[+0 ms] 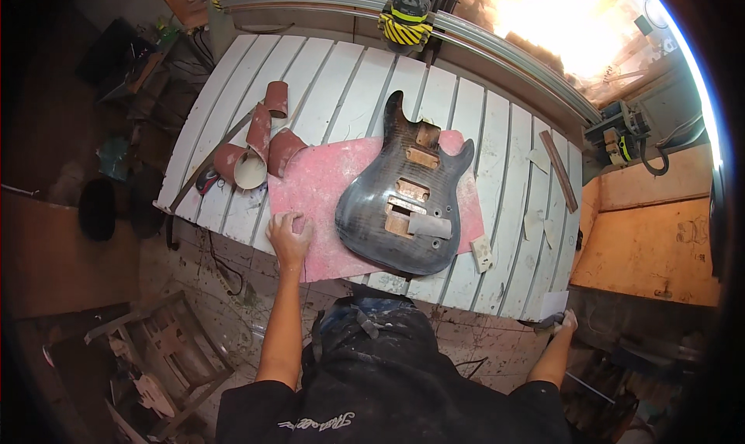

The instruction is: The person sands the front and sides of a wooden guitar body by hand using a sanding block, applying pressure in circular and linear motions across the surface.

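A dark electric guitar body (365, 203) lies face up on a dusty pink sheet (318, 180), its pickup and bridge cavities showing bare wood. A grey strip of sandpaper (434, 227) rests across its lower part. Left of the guitar, my left hand (289, 239) touches the pink sheet with bent fingers, a gap between thumb and fingers, holding nothing. At the table's near right corner my right hand (569, 321) is closed beside a white sheet (545, 307) and a dark object (549, 320); what it grips is hard to make out.
Several reddish-brown sandpaper rolls (285, 150) stand and lie on the white slatted table (330, 79), at left. A small pale block (481, 253) sits right of the guitar, a brown wooden strip (559, 171) farther right. Behind runs a metal rail (497, 48) with a machine head (407, 17).
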`<control>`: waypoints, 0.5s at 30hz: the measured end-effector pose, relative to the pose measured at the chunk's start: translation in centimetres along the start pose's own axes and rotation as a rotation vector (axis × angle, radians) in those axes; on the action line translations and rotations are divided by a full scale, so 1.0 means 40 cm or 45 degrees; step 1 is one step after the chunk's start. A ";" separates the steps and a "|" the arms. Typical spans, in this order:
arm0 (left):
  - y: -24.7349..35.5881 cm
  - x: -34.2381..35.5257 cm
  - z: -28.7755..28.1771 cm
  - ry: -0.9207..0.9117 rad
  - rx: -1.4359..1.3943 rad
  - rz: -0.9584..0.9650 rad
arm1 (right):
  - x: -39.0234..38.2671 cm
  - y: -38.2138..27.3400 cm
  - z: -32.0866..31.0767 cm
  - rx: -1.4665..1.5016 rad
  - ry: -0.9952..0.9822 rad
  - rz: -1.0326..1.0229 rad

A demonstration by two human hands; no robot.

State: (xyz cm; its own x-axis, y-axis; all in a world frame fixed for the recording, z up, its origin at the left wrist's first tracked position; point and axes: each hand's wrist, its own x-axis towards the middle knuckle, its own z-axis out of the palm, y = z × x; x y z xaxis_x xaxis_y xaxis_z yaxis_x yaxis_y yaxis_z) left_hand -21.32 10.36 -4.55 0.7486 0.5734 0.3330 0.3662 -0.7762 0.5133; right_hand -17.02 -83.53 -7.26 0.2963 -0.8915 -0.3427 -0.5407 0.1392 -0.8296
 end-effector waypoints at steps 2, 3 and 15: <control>-0.006 -0.005 -0.001 0.008 -0.011 -0.017 | -0.015 -0.037 0.048 -0.048 -0.220 0.040; -0.007 -0.006 0.001 0.007 -0.019 -0.020 | -0.030 -0.042 0.057 -0.050 -0.224 0.029; -0.004 -0.006 -0.001 0.015 0.012 -0.025 | -0.115 -0.016 0.099 -0.561 0.024 -0.492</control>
State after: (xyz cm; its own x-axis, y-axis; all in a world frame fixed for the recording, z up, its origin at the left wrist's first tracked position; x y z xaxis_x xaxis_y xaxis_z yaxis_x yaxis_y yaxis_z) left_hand -21.57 10.36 -4.70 0.7346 0.5914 0.3326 0.3858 -0.7673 0.5123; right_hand -14.94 -77.82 -6.89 0.5252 -0.8500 -0.0407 -0.6739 -0.3862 -0.6299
